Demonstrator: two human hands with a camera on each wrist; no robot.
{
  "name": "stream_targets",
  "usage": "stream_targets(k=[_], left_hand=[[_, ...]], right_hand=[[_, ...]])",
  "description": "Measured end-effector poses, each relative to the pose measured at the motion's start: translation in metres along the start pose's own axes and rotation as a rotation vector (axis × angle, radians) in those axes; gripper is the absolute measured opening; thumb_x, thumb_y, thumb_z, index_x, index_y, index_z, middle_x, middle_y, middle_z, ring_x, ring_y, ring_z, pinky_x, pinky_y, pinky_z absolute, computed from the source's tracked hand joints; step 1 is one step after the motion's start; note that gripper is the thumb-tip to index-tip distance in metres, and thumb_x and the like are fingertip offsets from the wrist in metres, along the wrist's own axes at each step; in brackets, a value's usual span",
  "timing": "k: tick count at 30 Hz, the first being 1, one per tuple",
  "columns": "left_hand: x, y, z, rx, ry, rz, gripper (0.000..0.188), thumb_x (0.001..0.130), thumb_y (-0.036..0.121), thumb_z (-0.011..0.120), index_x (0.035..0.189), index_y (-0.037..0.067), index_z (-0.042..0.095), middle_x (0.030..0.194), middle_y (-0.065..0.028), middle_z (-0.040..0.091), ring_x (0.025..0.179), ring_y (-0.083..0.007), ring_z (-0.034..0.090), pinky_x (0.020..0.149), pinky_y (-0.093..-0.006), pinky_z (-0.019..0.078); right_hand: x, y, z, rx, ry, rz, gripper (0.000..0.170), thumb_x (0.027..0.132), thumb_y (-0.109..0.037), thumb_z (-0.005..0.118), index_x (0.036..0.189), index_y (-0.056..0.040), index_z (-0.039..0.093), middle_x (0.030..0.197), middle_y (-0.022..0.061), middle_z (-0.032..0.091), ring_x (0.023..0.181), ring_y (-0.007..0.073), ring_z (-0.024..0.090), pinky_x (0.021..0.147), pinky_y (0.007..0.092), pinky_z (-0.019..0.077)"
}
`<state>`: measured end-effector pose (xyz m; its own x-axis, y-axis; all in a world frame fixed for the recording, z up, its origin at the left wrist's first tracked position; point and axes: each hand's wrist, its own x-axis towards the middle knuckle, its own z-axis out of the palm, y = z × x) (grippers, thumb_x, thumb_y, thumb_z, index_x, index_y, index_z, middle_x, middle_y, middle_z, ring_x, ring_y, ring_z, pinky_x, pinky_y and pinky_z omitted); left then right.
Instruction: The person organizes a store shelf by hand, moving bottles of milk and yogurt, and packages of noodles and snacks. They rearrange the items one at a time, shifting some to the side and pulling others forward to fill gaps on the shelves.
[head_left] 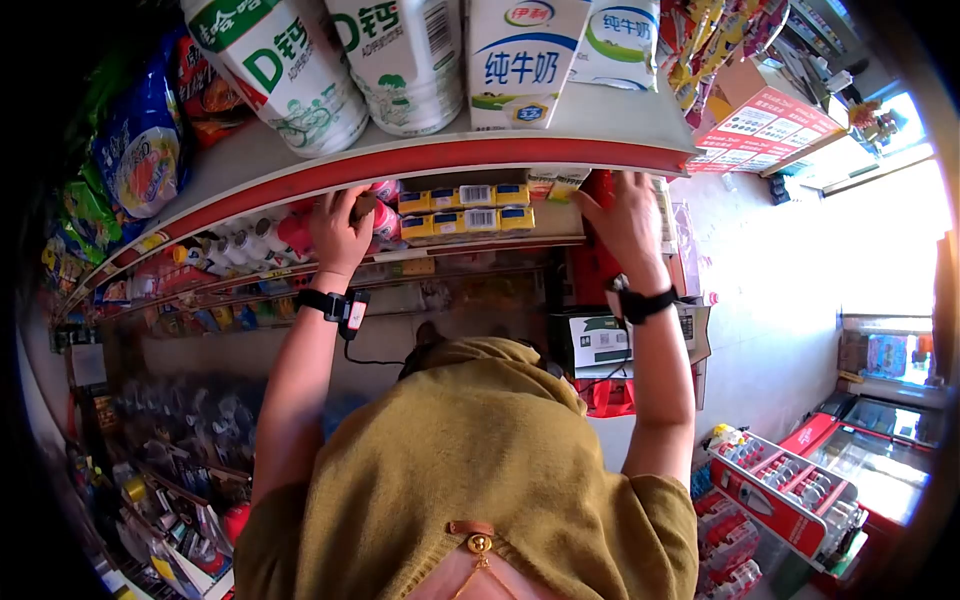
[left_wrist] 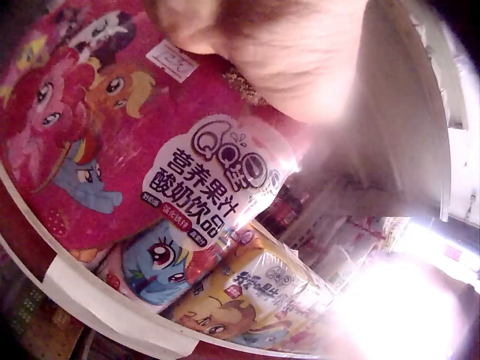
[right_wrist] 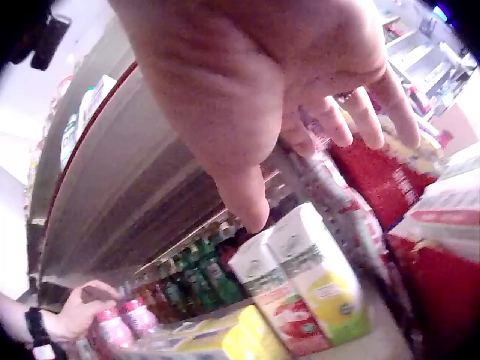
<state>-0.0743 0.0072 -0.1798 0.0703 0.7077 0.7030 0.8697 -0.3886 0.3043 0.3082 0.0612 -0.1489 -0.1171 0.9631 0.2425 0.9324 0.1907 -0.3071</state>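
Under the upper shelf, my left hand (head_left: 343, 235) reaches in beside pink bottles (head_left: 385, 222). The left wrist view has its palm (left_wrist: 281, 52) close against a large pink drink label (left_wrist: 97, 142); its fingertips are hidden. In the right wrist view, this hand (right_wrist: 75, 313) is curved next to two pink-capped bottles (right_wrist: 114, 328), and whether it grips one cannot be told. My right hand (head_left: 632, 225) is at the shelf's right end, fingers spread. Its thumb hangs just above two small drink cartons (right_wrist: 300, 277), and no object shows in its palm (right_wrist: 247, 82).
White bottles (head_left: 408, 70) and milk packs (head_left: 525, 65) stand on the upper shelf, whose red edge (head_left: 430, 158) runs above both hands. Yellow packs (head_left: 465, 222) lie between the hands. Green bottles (right_wrist: 199, 274) line the back. A drink rack (head_left: 785, 495) stands at the lower right.
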Motion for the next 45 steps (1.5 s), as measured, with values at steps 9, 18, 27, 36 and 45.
stream_targets(k=[9,18,27,36,45], left_hand=[[-0.001,0.001,-0.002,0.061,-0.034,-0.035,0.026,0.079,0.008,0.067,0.105,0.012,0.065,0.104,-0.0109,0.063,0.095,-0.0345,0.062,0.079,-0.0406,0.0505],[-0.006,-0.005,0.001,0.060,-0.025,-0.024,0.029,0.077,0.009,0.067,0.106,0.013,0.064,0.106,-0.0107,0.063,0.096,-0.0353,0.061,0.078,-0.0422,0.0503],[-0.003,-0.001,0.000,0.082,-0.015,0.011,0.026,0.078,0.011,0.068,0.104,0.014,0.065,0.102,-0.0113,0.063,0.093,-0.0349,0.062,0.076,-0.0425,0.0507],[0.000,0.002,-0.001,0.048,-0.024,-0.012,0.025,0.078,0.009,0.068,0.102,0.013,0.064,0.099,-0.0094,0.063,0.090,-0.0331,0.063,0.075,-0.0405,0.0510],[0.002,0.005,-0.002,0.053,0.005,0.029,0.026,0.077,0.008,0.067,0.103,0.013,0.064,0.101,-0.0072,0.063,0.091,-0.0312,0.063,0.076,-0.0384,0.0510]], right_hand=[[0.048,-0.055,0.063,0.060,0.293,-0.123,0.040,0.076,-0.038,0.070,0.107,-0.0132,0.068,0.103,0.0115,0.068,0.091,0.0316,0.066,0.075,0.0447,0.0529],[0.011,-0.003,-0.018,0.259,0.293,-0.045,0.041,0.068,-0.034,0.076,0.099,-0.0081,0.069,0.095,0.0164,0.066,0.093,0.0360,0.062,0.080,0.0446,0.0495],[-0.031,0.066,-0.032,0.229,0.668,-0.007,0.042,0.071,-0.023,0.077,0.108,-0.0079,0.063,0.125,0.0149,0.051,0.116,0.0354,0.048,0.098,0.0455,0.0395],[-0.086,0.076,0.029,0.145,0.420,0.230,0.064,0.066,-0.028,0.079,0.123,-0.0113,0.054,0.149,0.0213,0.026,0.130,0.0450,0.033,0.104,0.0535,0.0352],[-0.082,0.072,0.016,-0.065,0.396,0.120,0.056,0.073,-0.032,0.076,0.125,-0.0171,0.060,0.151,0.0205,0.026,0.139,0.0435,0.025,0.112,0.0540,0.0246]])
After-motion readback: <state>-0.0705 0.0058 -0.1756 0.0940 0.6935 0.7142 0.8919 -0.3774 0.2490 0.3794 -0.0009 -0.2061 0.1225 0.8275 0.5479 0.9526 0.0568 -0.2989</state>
